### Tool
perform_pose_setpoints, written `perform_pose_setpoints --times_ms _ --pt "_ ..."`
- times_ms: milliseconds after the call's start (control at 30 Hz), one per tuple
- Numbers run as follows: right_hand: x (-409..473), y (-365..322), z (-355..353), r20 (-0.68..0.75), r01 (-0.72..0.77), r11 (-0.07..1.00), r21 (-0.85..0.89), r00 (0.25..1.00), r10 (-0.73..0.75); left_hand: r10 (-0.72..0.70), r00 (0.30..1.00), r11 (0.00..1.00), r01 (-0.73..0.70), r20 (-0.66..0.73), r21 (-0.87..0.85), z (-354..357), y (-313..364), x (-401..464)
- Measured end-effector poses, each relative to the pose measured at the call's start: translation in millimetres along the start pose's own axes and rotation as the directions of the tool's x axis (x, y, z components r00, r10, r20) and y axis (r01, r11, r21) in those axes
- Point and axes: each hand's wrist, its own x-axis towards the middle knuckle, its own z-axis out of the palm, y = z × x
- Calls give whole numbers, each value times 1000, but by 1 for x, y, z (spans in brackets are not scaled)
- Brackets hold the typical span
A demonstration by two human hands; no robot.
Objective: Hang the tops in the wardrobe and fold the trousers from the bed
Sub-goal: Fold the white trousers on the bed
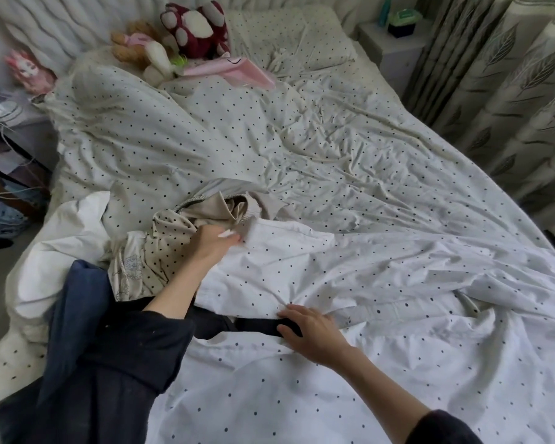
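A heap of beige clothes [205,213], one piece dotted [161,248], lies half under the white dotted duvet [350,283] at the middle of the bed. My left hand [213,241] rests on this heap at the duvet's edge, fingers blurred and pointing right; its grip is unclear. A black garment [257,326] pokes out from a duvet fold near me. My right hand [311,334] is closed on its end, with the thumb on top. A dark blue garment [77,315] hangs by my left sleeve.
Plush toys [193,27] and a pink flat item [231,70] lie at the headboard beside a pillow [302,36]. A nightstand [394,40] and curtains [510,100] stand on the right. Cables and clutter [4,174] fill the floor on the left.
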Motion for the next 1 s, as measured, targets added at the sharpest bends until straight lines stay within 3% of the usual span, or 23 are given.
perform_pose_setpoints --times_ms 100,167,200,300,433,633,867,1000 --pt "0 -1 -5 -57 11 999 -32 998 -12 196 929 980 -188 -314 56 2 10 -1" --pt "1 -2 -9 -98 36 999 -12 994 -37 226 858 974 -187 -462 128 -4 12 0" --pt "0 -2 -9 -105 57 998 -3 993 -57 196 856 979 -144 -479 143 -7 11 2" --pt "-7 -1 -5 -100 110 994 -17 989 -111 69 919 985 -1 -389 173 -7 2 2" --pt "-18 4 -1 -122 113 993 -19 986 -114 101 925 948 23 -366 318 5 -6 -24" --pt "-55 20 -3 -161 69 998 -14 984 -70 278 934 888 -160 -224 432 28 -12 -81" --pt "-141 64 5 -241 -78 996 -41 968 66 413 907 856 -358 -78 373 69 -6 -172" --pt "-210 113 8 -311 -151 986 -71 943 122 500 862 803 -496 77 332 119 2 -236"
